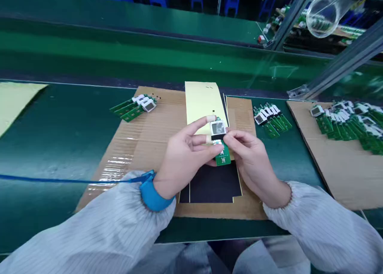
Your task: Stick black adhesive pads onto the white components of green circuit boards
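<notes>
- Nearest us are our pale striped sleeves [98, 234], reaching in from seven and five o'clock; a blue band [154, 194] circles our left wrist, its blue cord [66, 180] running off toward nine.
- Taking the circuit board [224, 159] we hold as the clock's centre, we have it raised over the cardboard sheet [149, 142], its white-framed display [218, 128] facing up and its green end toward us.
- Our left hand [185, 154] is clamped on the board from the left, thumb across its face, white covers [211, 118] on two fingertips.
- Our right hand [254, 162] has thumb and forefinger pinched together at the black strip [218, 137] below the display.
- Yellow paper [200, 100] lies toward eleven o'clock and a black sheet [214, 186] at six, both on the cardboard.
- Between nine and ten, we see a small fan of boards [137, 106], partly on the cardboard, partly over the green bench [60, 146].
- Near three, another fan [271, 118] rests on the bench; farther that way, a larger cluster [350, 122] covers part of a second cardboard sheet [341, 170].
</notes>
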A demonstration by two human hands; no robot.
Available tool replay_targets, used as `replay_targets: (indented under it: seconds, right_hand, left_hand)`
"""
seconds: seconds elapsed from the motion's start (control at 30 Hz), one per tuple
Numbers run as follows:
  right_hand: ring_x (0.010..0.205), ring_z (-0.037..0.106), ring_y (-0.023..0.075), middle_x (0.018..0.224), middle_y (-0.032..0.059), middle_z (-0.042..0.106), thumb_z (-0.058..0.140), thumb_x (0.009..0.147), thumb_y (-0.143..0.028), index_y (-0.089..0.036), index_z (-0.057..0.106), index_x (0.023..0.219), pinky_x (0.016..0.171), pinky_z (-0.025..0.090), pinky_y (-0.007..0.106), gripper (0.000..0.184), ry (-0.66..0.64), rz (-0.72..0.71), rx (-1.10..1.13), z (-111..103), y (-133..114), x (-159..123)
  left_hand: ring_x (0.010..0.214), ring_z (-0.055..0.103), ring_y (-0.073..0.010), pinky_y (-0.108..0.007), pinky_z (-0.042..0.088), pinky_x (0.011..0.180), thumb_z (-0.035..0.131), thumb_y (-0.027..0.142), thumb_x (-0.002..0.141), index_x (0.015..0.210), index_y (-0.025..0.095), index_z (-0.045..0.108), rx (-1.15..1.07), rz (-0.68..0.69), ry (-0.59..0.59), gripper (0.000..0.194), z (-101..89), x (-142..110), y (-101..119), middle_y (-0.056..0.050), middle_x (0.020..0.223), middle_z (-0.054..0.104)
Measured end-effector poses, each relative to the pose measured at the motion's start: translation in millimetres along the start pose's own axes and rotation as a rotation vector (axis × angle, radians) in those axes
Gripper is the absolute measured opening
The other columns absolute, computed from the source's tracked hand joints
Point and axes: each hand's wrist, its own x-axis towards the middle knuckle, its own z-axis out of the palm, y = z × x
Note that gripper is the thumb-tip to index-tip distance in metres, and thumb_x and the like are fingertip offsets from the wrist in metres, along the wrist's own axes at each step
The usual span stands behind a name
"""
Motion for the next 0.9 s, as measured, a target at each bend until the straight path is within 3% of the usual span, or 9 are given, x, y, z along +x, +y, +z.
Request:
replay_targets:
  seconds: [0.23, 0.43, 0.6, 0.9]
  right_hand:
    - [0.092, 0.062, 0.0071, 0.095, -0.0023, 0.068, 0.079, 0.075, -0.027, -0.022, 0.073, 0.077, 0.082, 0.051, 0.016, 0.008, 0.007, -0.037, 0.019, -1.0, 0.8, 0.4]
    - [0.093, 0.065, 0.0059, 0.097, -0.0032, 0.07, 0.08, 0.074, -0.025, -0.025, 0.075, 0.079, 0.083, 0.053, 0.014, 0.006, 0.023, -0.074, 0.023, 1.4, 2.8, -0.7]
    - [0.094, 0.066, 0.0052, 0.094, -0.0043, 0.072, 0.079, 0.073, -0.019, -0.027, 0.075, 0.077, 0.085, 0.054, 0.013, 0.01, 0.016, -0.203, -0.014, 2.1, 4.5, -0.1]
    - [0.097, 0.066, 0.0121, 0.096, 0.0003, 0.071, 0.077, 0.074, -0.019, -0.023, 0.074, 0.078, 0.092, 0.056, 0.026, 0.006, 0.095, -0.379, -0.249, 4.4, 3.4, 0.0]
  left_hand:
    - [0.067, 0.069, -0.0135, -0.017, 0.06, 0.053, 0.085, 0.016, 0.064, 0.137, 0.019, 0.052, -0.017, 0.006, 0.01, 0.081, 2.4, 2.9, 0.2, -0.003, 0.084, 0.073]
    - [0.064, 0.067, -0.0111, -0.017, 0.06, 0.053, 0.076, 0.024, 0.077, 0.132, 0.019, 0.056, 0.003, 0.071, -0.006, 0.058, 1.4, 3.0, -1.9, -0.001, 0.08, 0.073]
    - [0.064, 0.067, -0.0104, -0.016, 0.059, 0.055, 0.076, 0.025, 0.078, 0.126, 0.02, 0.061, 0.05, 0.134, 0.02, 0.051, -0.5, 3.7, -4.8, 0.0, 0.075, 0.072]
    - [0.061, 0.064, -0.0085, -0.016, 0.059, 0.058, 0.076, 0.023, 0.077, 0.122, 0.019, 0.063, 0.109, 0.211, 0.07, 0.048, 0.3, 1.5, -6.5, 0.001, 0.072, 0.07]
